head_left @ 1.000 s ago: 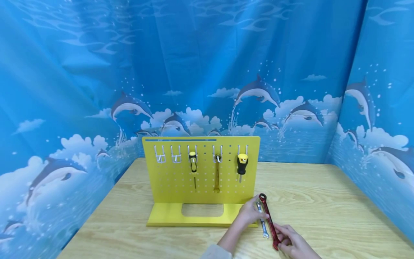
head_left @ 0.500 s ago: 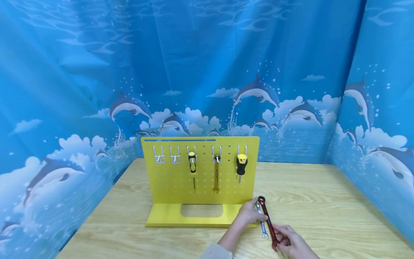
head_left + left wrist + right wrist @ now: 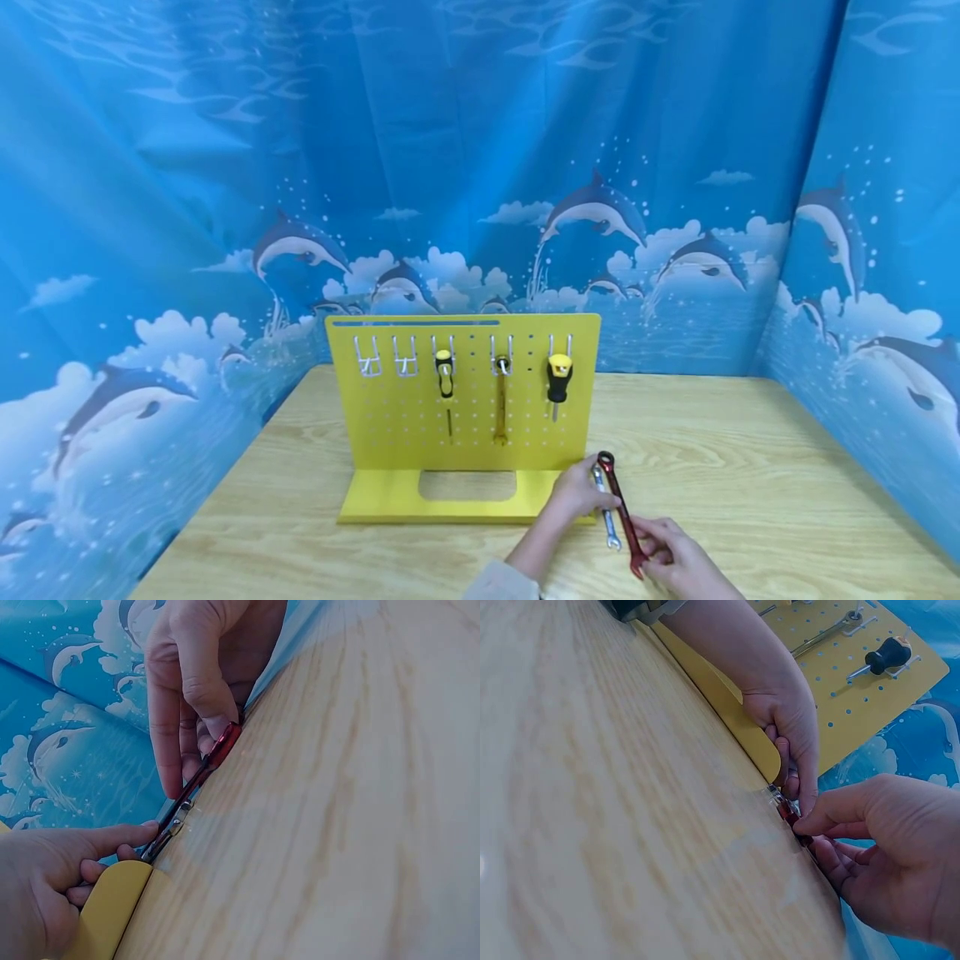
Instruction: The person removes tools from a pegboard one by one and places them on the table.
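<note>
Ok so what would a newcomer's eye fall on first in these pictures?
Probably the bright yellow pegboard standing on the wooden table, with two screwdrivers and a gold wrench hanging on it. The blue dolphin backdrop behind it fills most of the head view. Next might come the red wrench by the board's right end, its near end pinched by the right hand, with a silver wrench alongside.

Pale wood-grain counter (image 3: 712, 450) on my feed, yellow pegboard stand (image 3: 463, 457) upright on it, silver wrench (image 3: 609, 527) just beside the stand's right end, red wrench (image 3: 624, 512) alongside, whether resting I can't tell.
</note>
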The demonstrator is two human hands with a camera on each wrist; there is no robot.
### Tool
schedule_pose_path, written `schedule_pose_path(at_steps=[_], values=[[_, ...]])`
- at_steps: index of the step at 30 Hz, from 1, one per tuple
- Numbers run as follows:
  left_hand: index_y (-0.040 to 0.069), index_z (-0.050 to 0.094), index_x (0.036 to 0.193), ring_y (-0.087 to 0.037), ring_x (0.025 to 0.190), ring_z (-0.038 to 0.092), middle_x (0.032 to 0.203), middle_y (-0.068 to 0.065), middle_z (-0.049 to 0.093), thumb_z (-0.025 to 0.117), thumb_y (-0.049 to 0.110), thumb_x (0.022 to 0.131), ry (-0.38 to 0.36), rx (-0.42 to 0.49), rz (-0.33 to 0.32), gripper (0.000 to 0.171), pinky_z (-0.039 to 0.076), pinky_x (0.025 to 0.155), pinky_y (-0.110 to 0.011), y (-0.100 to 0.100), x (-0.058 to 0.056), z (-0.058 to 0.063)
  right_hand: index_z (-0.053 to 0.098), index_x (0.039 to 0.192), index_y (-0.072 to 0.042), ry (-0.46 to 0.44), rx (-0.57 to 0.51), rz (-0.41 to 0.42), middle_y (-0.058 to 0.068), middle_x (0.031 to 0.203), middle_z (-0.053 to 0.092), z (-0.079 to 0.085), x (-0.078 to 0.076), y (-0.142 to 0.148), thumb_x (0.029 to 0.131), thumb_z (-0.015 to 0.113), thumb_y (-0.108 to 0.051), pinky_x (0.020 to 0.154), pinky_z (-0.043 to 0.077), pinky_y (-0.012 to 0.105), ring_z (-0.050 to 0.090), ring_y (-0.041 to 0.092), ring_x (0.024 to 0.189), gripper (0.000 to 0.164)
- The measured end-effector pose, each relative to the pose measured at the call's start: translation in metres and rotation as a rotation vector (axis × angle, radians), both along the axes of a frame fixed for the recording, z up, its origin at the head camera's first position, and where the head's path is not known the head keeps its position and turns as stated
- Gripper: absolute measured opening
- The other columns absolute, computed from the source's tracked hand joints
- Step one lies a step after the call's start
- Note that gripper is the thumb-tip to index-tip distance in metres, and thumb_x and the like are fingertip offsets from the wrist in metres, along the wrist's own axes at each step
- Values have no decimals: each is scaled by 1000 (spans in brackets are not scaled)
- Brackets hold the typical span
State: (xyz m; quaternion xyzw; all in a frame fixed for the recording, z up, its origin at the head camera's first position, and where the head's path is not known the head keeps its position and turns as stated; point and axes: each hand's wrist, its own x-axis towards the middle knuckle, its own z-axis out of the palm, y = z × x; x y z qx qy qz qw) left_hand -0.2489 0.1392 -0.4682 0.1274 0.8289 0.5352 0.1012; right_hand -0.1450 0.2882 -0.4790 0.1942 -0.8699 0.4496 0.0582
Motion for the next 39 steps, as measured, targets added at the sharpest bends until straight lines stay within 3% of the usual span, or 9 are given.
schedule_pose_path(at_steps=[22,33,39], values=[[6,50,131,-11,47,47,61,1,51,81,6,64,39,-13,18,74,44,44,-21,-3,1,2,44,115,25,29,-34,16,11,96,47,0,-2,-4,71,63,8,63,49,22,49,2,79,51],[6,50,131,-11,45,47,58,1,52,79,3,66,32,42,3,71,44,42,-22,-3,2,1,43,117,24,-29,-31,10,13,99,48,4,1,-2,77,64,4,65,49,22,51,3,80,49],[9,54,128,-9,41,44,52,2,50,76,2,69,81,101,-9,62,40,38,-20,-2,0,-5,45,114,24,17,-51,-13,13,95,53,3,2,-1,82,62,3,65,49,22,54,4,79,42]])
